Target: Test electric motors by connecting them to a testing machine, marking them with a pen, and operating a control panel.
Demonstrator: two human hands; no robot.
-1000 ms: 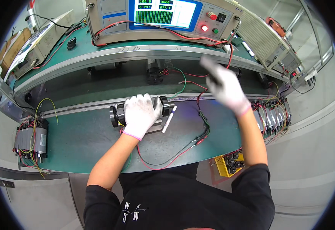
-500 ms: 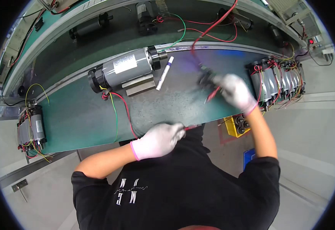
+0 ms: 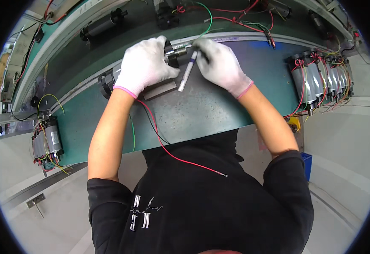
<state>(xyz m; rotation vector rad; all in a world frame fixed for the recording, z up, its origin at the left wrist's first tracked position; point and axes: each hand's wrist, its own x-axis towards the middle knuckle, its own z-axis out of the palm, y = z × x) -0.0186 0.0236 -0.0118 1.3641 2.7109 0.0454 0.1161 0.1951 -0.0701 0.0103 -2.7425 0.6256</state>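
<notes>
A grey cylindrical electric motor (image 3: 117,70) with black end caps lies on a metal support block (image 3: 159,89). My gloved left hand (image 3: 144,63) wraps over its body near the right end cap, hiding most of the label. My gloved right hand (image 3: 219,65) is at the tip of the motor shaft (image 3: 180,51), its fingers curled and partly blurred. What they pinch, if anything, is hidden. A white marker (image 3: 187,74) lies just below the shaft, its upper end against the right fingers. The motor's red wire (image 3: 168,150) runs over the table edge onto my black shirt.
Red and black clip leads (image 3: 271,40) hang over the rear rail. Several wired motors stand in a row on the right (image 3: 320,80), others at the left (image 3: 47,137). More motors (image 3: 102,26) lie on the shelf behind. A blue bin (image 3: 307,166) is below right.
My right hand has let go of the clip leads, now at the rear rail, and moved to the shaft. My left hand has released the red wire and taken hold of the motor.
</notes>
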